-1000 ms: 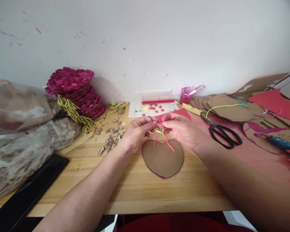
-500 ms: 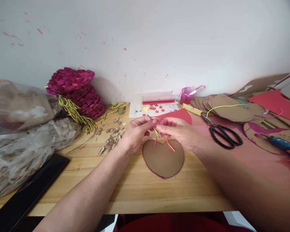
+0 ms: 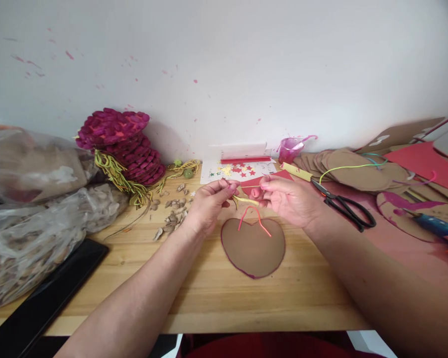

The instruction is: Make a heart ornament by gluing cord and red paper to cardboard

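My left hand (image 3: pixel 209 204) and my right hand (image 3: pixel 289 199) are held just above the wooden table (image 3: pixel 216 288), both pinched on a thin yellow cord (image 3: pixel 245 200) stretched between them. A red cord (image 3: pixel 254 219) lies looped on the top of a brown heart-shaped card piece (image 3: pixel 253 246) with a magenta edge, just below my fingers.
Black scissors (image 3: pixel 343 206) lie right of my right hand. A glue gun (image 3: pixel 435 226) and brown card shapes (image 3: pixel 358 171) are at the far right. A stack of magenta pieces (image 3: pixel 123 144), loose seeds (image 3: pixel 171 211), plastic bags (image 3: pixel 33 199) and a star sheet (image 3: pixel 235 170) sit left and behind.
My hands have drawn slightly apart, pulling the yellow cord taut between them. The red cord has dropped from my fingers onto the heart piece.
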`<state>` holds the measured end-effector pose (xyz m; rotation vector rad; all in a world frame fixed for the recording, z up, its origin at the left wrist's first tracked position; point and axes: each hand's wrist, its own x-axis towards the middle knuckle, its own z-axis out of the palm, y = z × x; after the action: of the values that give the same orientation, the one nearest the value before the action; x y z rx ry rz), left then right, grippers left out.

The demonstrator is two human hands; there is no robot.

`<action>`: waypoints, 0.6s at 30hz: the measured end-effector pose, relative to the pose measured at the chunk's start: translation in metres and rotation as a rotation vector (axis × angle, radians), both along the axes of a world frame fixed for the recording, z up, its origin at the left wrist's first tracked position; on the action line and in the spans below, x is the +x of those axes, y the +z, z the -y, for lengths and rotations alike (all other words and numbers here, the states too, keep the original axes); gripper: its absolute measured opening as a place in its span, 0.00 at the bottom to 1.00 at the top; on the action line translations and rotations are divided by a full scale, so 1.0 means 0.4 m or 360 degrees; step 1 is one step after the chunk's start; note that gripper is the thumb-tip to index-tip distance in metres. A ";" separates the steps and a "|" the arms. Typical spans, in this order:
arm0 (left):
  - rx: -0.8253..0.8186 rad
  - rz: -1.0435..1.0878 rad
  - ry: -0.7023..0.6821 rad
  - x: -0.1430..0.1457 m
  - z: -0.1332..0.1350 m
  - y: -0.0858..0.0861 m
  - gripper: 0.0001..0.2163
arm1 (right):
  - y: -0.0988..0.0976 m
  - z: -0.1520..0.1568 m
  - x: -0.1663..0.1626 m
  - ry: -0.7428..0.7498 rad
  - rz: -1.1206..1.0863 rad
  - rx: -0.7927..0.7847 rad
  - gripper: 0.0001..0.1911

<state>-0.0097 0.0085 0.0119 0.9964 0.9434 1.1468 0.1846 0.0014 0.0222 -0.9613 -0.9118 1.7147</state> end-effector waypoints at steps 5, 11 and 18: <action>-0.0034 0.0052 -0.0012 0.000 0.002 0.006 0.10 | -0.004 -0.009 0.003 -0.0114 0.0148 -0.0012 0.05; -0.0099 0.0171 -0.0108 0.003 0.005 0.005 0.10 | -0.025 -0.023 0.005 -0.0561 0.0241 0.0073 0.10; -0.0211 0.0248 -0.0204 0.012 0.009 0.006 0.08 | -0.006 0.004 -0.012 -0.0155 0.0427 0.0228 0.13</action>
<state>-0.0049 0.0049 0.0141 0.8356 0.8084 1.0253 0.1799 -0.0003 0.0196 -1.1374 -1.1260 1.4399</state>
